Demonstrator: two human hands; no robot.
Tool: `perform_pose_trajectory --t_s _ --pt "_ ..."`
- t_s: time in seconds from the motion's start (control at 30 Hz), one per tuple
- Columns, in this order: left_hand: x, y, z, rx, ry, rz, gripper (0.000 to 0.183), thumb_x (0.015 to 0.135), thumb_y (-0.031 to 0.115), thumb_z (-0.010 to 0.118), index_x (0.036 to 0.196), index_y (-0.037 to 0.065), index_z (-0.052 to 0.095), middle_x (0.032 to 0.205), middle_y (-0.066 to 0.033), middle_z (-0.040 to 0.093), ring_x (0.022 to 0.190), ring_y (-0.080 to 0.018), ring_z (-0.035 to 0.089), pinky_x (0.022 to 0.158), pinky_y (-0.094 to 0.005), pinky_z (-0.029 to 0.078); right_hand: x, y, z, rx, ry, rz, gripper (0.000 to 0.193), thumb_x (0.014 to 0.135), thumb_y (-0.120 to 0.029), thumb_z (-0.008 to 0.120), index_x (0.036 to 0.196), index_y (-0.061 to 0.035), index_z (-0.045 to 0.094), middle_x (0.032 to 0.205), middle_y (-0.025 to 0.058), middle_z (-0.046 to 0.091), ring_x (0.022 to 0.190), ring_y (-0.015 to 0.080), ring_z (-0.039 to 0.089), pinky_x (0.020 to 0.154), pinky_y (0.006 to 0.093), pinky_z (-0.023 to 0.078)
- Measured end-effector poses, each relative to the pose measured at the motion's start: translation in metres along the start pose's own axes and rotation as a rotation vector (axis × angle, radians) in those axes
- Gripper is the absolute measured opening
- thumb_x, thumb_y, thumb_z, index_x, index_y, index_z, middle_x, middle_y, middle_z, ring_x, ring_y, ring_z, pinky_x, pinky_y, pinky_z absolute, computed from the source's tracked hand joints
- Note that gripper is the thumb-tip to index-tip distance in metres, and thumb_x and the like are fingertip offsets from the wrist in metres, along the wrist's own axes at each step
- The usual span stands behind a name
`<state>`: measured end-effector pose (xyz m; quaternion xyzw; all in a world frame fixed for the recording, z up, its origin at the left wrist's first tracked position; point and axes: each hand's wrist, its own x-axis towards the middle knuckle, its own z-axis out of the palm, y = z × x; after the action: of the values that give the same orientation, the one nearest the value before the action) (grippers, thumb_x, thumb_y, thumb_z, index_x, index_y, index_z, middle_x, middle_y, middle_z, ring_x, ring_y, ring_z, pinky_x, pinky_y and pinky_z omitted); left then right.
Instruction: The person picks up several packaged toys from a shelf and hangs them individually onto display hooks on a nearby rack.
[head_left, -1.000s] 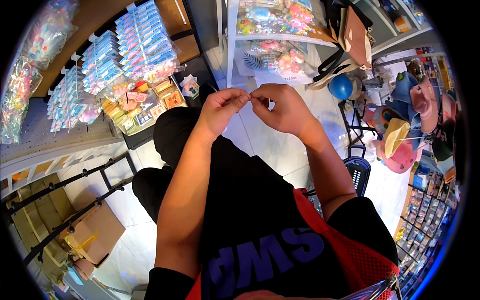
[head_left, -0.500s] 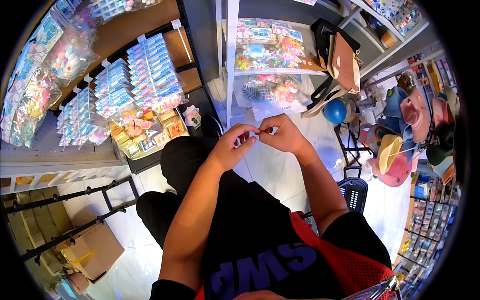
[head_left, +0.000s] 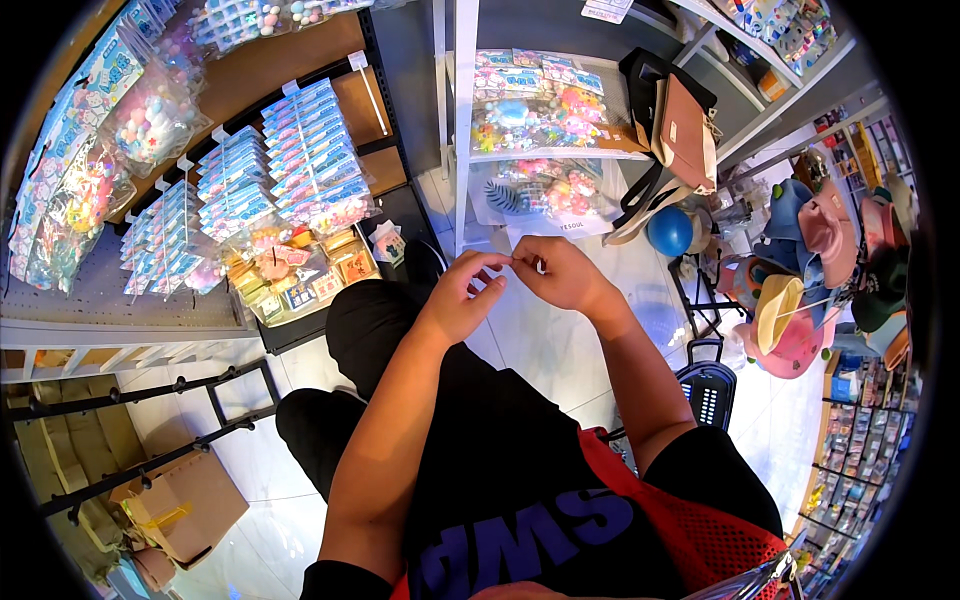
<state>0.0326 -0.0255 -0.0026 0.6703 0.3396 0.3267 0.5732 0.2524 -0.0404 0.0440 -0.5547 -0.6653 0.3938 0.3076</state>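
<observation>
Glossy pale tiles cover the floor [head_left: 545,355] of a shop packed with goods. Above it, the left hand [head_left: 460,302] and right hand [head_left: 562,275] meet at their fingertips; the left is loosely curled, thumb apart from the forefinger, while the right is bent into a tight pinch. Whether something small is gripped between them cannot be told. Nearest, just beyond the fingertips and apart from both hands, is a smooth white bag [head_left: 575,222] with a dark leaf print. Over it, a white metal shelf [head_left: 610,152] bears shiny clear packets [head_left: 545,105] of rounded, colourful pieces. Soft flat handbags [head_left: 685,140] hang at its right, near a round blue ball [head_left: 670,231]. Farther right are curved fabric hats [head_left: 785,315] and a slotted black plastic basket [head_left: 708,385]. On the left, blue-topped plastic packets [head_left: 315,150] hang in rows above a tray of little boxes [head_left: 285,308]; a cardboard box [head_left: 200,505] sits beneath black rails [head_left: 165,450].
</observation>
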Motion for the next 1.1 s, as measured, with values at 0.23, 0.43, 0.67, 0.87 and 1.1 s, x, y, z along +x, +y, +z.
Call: perform_pose_trajectory --t_s 0.23,0.43,0.67,0.87,1.1 --pt "0.000 0.003 0.000 0.047 0.002 0.027 0.035 0.097 0.012 0.067 0.131 0.010 0.071 0.113 -0.0051 0.064 0.097 -0.0143 0.062 0.079 -0.0274 0.050 -0.001 0.004 0.003 -0.106 0.058 -0.015 0.009 0.083 -0.007 0.069 0.089 0.0000 0.071 0.076 0.0163 0.070 0.065 0.0296 0.068 0.063 0.0389 0.054" --pt "0.000 0.004 0.000 0.061 0.037 0.025 0.035 0.095 0.015 0.069 0.129 0.010 0.071 0.110 -0.0073 0.067 0.095 -0.0192 0.065 0.080 -0.0303 0.051 -0.001 -0.005 0.001 -0.126 0.052 0.012 0.012 0.083 -0.007 0.070 0.093 -0.0011 0.073 0.074 0.0160 0.069 0.063 0.0296 0.067 0.062 0.0379 0.053" --pt "-0.002 -0.003 -0.001 0.007 -0.002 0.038 0.027 0.097 0.013 0.068 0.123 0.007 0.072 0.105 -0.0049 0.067 0.094 -0.0130 0.063 0.077 -0.0287 0.049 -0.006 0.003 -0.001 -0.090 -0.088 -0.067 0.018 0.085 -0.008 0.071 0.101 -0.0036 0.077 0.069 0.0147 0.067 0.059 0.0244 0.063 0.058 0.0358 0.049" --pt "-0.001 0.005 0.003 -0.042 0.013 0.055 0.023 0.100 0.009 0.057 0.117 0.005 0.072 0.098 -0.0045 0.063 0.088 -0.0129 0.058 0.080 -0.0283 0.046 -0.005 0.005 -0.006 -0.019 -0.134 -0.078 0.013 0.082 -0.009 0.074 0.092 -0.0025 0.077 0.063 0.0110 0.063 0.056 0.0149 0.058 0.055 0.0320 0.045" --pt "0.002 -0.005 0.003 -0.305 0.221 -0.019 0.033 0.105 0.016 0.047 0.131 0.008 0.064 0.087 -0.0008 0.055 0.079 -0.0107 0.052 0.072 -0.0248 0.043 -0.016 -0.111 -0.030 0.276 -0.068 -0.195 0.008 0.077 -0.001 0.075 0.085 0.0014 0.076 0.078 0.0123 0.075 0.070 0.0197 0.072 0.067 0.0301 0.054"
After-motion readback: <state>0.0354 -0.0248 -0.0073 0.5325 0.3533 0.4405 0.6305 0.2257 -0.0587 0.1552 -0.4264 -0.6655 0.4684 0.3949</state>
